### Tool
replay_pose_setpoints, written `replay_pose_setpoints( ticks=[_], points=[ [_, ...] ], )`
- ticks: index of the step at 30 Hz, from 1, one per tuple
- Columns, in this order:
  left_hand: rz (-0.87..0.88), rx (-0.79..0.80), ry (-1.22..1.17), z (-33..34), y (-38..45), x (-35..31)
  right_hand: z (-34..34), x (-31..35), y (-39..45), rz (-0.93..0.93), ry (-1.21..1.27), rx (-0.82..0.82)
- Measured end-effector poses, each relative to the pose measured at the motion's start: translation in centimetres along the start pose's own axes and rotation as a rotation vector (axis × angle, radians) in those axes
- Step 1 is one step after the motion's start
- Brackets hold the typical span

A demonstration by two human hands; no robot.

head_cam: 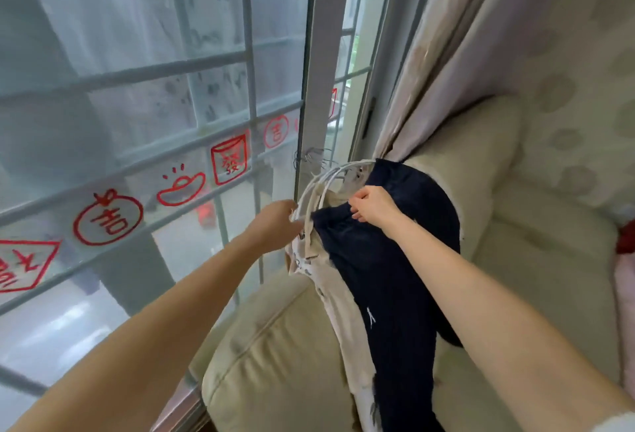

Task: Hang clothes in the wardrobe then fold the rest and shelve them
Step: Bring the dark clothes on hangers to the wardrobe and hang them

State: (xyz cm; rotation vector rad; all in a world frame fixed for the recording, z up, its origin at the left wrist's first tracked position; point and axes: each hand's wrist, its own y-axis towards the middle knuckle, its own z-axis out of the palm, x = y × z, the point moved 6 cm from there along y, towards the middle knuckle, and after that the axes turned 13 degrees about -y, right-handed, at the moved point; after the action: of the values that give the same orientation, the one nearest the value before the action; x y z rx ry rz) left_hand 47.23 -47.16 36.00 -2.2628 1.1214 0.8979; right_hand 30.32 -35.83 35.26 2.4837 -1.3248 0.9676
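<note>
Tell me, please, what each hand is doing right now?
Left hand: grips the white plastic hangers.
Right hand: pinches the dark navy fabric garment.

two garments [388,280], two hands [372,206], one sofa [275,356]

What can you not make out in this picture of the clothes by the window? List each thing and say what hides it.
Head view:
- Left hand fingers: behind the white hangers, so the grip is unclear.
- Hanger count: the wires overlap and blur.
- Dark navy garment: its type is unclear, and its lower end is cut off by the bottom edge.
- White patterned garment: mostly covered by the navy one.
- Wardrobe: out of frame.
</note>
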Motion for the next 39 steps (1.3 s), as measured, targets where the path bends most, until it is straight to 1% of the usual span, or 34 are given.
replay_pose_setpoints(
  ticks=[3,6,11,13,16,19,21,25,27,29,30,32,33,34,35,37,39],
  points=[
    [-0.030,-0.007,-0.035,0.1,4.9,0.2,1.1,1.1,6.7,0.064,0.051,0.049],
    [-0.021,-0.004,-0.072,0.5,8.5,0.2,2.5,1.8,11.3,0.148,0.170,0.083],
    [-0.030,0.011,-0.054,2.3,12.6,0.8,4.2,1.5,15.6,0.304,0.366,0.037],
    [-0.020,-0.014,-0.029,2.7,13.6,0.8,4.1,1.0,16.0,0.341,0.428,0.014],
    [0.023,-0.036,-0.056,3.1,15.1,0.3,3.4,0.2,16.6,0.397,0.536,-0.021],
    [-0.008,-0.012,-0.131,3.3,16.0,0.7,3.6,0.2,16.4,0.468,0.621,0.022],
    [-0.030,0.030,-0.223,3.0,16.2,0.8,4.3,0.7,16.3,0.490,0.580,0.067],
    [0.098,0.067,-0.270,2.2,15.5,-0.2,4.6,1.9,16.2,0.472,0.499,0.054],
    [0.161,0.067,-0.277,1.8,14.9,-1.3,4.1,2.2,16.0,0.479,0.509,0.030],
    [0.198,0.056,-0.361,1.1,14.5,-1.6,3.5,2.3,15.8,0.473,0.562,-0.010],
    [0.180,0.029,-0.434,0.6,14.6,-1.4,3.1,2.4,15.6,0.457,0.606,-0.027],
    [0.086,-0.101,-0.578,-0.7,15.4,0.2,2.3,2.5,15.1,0.450,0.782,-0.048],
    [0.032,-0.159,-0.602,-0.9,15.9,1.2,2.1,2.4,14.8,0.452,0.866,-0.051],
    [-0.012,-0.173,-0.580,-0.6,16.4,2.2,1.9,2.3,14.5,0.453,0.923,-0.052],
    [-0.032,-0.144,-0.520,0.1,17.0,2.6,1.8,2.3,14.3,0.446,0.936,-0.056],
    [-0.032,-0.049,-0.371,2.1,17.9,2.7,1.8,2.1,14.0,0.425,0.964,-0.045],
    [-0.034,-0.022,-0.200,3.5,18.4,2.4,1.6,2.2,13.5,0.419,1.025,-0.038]
  ],
)
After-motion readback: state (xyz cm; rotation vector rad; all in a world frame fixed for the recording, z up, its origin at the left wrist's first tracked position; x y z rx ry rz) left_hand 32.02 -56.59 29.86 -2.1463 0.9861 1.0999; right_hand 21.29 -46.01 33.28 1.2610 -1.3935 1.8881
